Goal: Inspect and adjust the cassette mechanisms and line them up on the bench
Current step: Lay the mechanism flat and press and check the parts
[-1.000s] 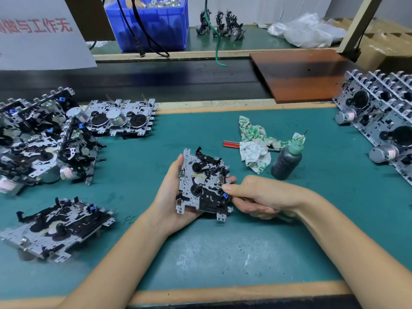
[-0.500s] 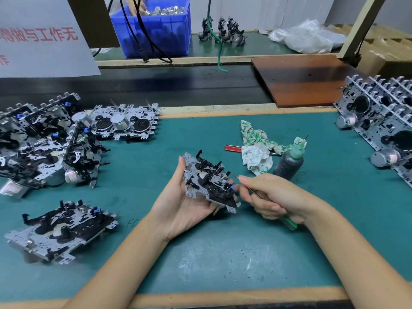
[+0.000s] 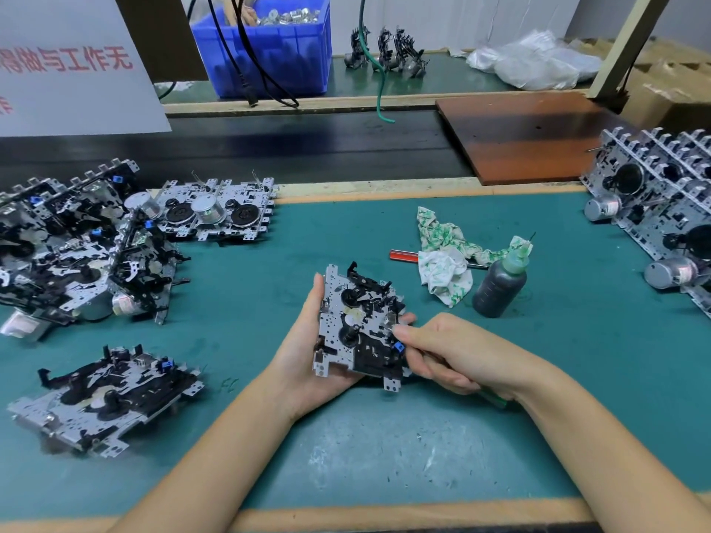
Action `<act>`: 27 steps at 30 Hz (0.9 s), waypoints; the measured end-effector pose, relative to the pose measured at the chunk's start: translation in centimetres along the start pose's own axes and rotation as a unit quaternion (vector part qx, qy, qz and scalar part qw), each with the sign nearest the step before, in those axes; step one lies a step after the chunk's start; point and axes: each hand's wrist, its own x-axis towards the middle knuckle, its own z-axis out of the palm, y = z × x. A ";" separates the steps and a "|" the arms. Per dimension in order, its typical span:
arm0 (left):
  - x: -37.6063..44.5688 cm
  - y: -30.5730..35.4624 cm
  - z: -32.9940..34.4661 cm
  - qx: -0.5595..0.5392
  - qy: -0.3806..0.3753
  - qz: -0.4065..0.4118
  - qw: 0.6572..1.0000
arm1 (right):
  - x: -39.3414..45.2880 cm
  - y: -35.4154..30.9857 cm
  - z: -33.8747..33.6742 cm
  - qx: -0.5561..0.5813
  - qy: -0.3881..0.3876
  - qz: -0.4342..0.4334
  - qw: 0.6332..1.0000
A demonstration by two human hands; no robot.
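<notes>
The green tabletop (image 3: 577,378) carries mechanisms along its left and right edges. Near the middle, the left hand (image 3: 304,363) cradles one cassette mechanism (image 3: 358,328); the right hand (image 3: 454,352) pinches a thin tool against it. It looks stiff, light and sharp-edged, best held by the plate rim. The sign (image 3: 65,63) shows partly readable red Chinese characters.

Single wide-angle view from head height, looking forward and down over the counter (image 3: 384,455). Close over both forearms, which enter from the bottom edge toward mid-frame. Reaches past the counter's far edge to a blue bin (image 3: 269,51) at upper centre. Straight edges bowed near the frame borders.
</notes>
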 end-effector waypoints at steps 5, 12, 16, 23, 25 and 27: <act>-0.1 0.0 0.1 0.001 -0.006 0.000 1.000 | -0.1 0.0 -0.1 -0.018 0.000 0.010 1.000; -0.2 0.0 0.1 0.015 0.005 0.009 1.000 | 0.0 0.0 -0.3 -0.032 -0.017 0.025 0.999; 0.0 -0.1 0.0 0.016 0.011 0.014 1.000 | 0.2 -0.4 -0.8 -0.034 -0.048 0.037 0.998; 0.0 0.0 -0.2 0.022 0.014 0.008 1.000 | 0.3 -0.5 -1.1 -0.043 -0.068 0.045 0.996; 0.0 0.0 -0.2 0.014 0.011 0.010 1.000 | 0.3 -0.2 -0.9 -0.054 -0.060 0.030 0.996; 0.0 -0.1 -0.3 0.010 0.007 0.012 1.000 | 0.4 0.0 -0.7 -0.055 -0.047 0.010 0.997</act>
